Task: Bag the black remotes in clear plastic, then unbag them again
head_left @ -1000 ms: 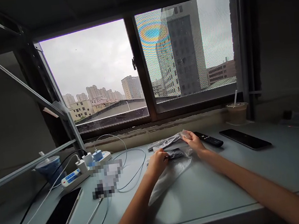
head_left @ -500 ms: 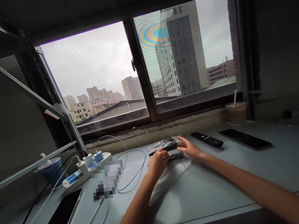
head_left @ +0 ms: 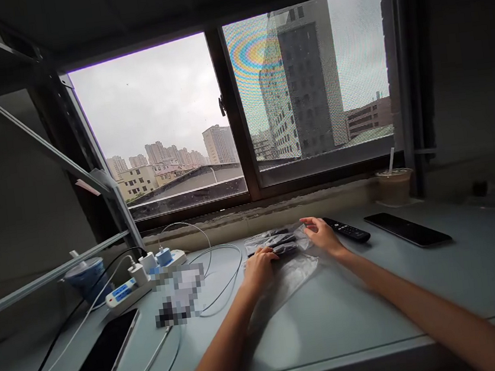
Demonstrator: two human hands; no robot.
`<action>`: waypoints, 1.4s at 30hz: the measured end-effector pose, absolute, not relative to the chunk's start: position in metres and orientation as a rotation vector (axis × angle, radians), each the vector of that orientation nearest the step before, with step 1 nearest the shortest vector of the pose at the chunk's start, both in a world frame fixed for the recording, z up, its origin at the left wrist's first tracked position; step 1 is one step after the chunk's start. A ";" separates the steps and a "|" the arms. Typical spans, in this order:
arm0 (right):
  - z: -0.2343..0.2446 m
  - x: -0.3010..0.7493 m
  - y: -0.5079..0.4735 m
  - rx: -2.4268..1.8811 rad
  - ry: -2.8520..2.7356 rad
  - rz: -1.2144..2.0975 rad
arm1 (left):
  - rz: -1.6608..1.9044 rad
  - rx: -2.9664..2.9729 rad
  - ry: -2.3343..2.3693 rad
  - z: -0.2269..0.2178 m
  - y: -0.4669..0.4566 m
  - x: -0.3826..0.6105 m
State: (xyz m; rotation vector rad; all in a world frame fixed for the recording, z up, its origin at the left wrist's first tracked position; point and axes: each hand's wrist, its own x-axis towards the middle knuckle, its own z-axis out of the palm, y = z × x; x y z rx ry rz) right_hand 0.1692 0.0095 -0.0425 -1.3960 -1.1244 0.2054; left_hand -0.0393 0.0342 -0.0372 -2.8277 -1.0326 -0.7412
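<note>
Dark, elongated items (head_left: 285, 248) in clear plastic lie on the desk ahead of me; I cannot make out what they are. Loose, crumpled clear plastic (head_left: 291, 279) spreads from them toward me. My left hand (head_left: 259, 267) rests on the near left side of this bundle, palm down, its fingers laid out over the plastic. At the right end is my right hand (head_left: 323, 236), fingers extended and apart beside the plastic edge. It appears to hold nothing. A black remote control (head_left: 347, 230) lies just beyond it.
A dark tablet or phone (head_left: 407, 228) lies to the right, with a lidded drink cup (head_left: 395, 186) behind. On the left are a power strip (head_left: 126, 293) with chargers, a phone (head_left: 102, 360), a blue cup (head_left: 86, 281) and loose cables (head_left: 231, 294). A metal shelf frame (head_left: 36, 135) rises there.
My left hand has flattened from a curled grip onto the bundle. My right hand has let go of the plastic edge and moved slightly right, its fingers spreading.
</note>
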 end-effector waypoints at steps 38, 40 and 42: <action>-0.032 0.159 -0.016 -1.604 -1.431 -0.105 | -0.462 -2.897 -0.871 -0.025 0.003 -0.026; -0.034 0.161 -0.016 -1.624 -1.437 -0.121 | -0.444 -2.904 -0.896 -0.027 0.005 -0.025; -0.036 0.165 -0.016 -1.639 -1.480 -0.102 | -0.456 -2.909 -0.932 -0.027 0.007 -0.026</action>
